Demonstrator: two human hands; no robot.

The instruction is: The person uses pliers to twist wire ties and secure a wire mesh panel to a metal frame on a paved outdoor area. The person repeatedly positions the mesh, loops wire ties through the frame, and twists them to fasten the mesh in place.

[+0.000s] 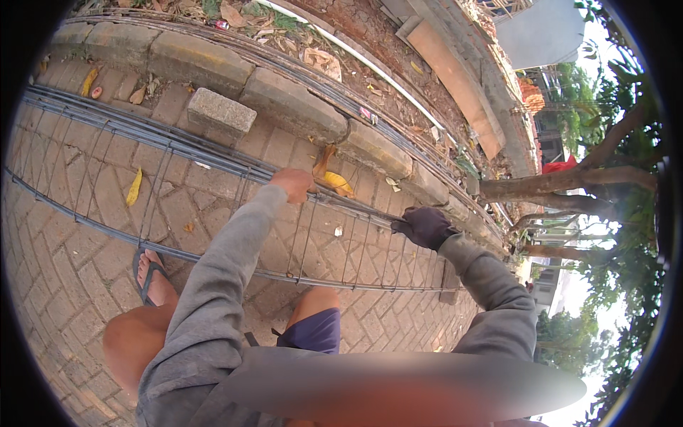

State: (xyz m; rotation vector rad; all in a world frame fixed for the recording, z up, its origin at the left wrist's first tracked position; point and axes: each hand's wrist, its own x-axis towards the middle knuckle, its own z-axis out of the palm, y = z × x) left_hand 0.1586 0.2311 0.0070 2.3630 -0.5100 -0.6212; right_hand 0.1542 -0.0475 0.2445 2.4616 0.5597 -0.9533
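Observation:
A long cage of steel reinforcing bars (163, 153) lies across the brick paving, its long rods joined by thin stirrups. My left hand (293, 183), bare, with a grey sleeve, is closed on the upper rods of the cage. My right hand (425, 227) wears a dark glove and grips the same upper rods a little farther right, at a stirrup; whether it also holds a tool is hidden. My left foot in a sandal (151, 276) stands under the cage's near rod.
A loose concrete block (219, 114) rests against the cage's far side. A stone kerb (299, 107) runs behind it, with more rods, a white pipe (370, 67) and planks (455, 78) on the dirt beyond. Yellow leaves dot the paving. Trees (569, 192) stand at right.

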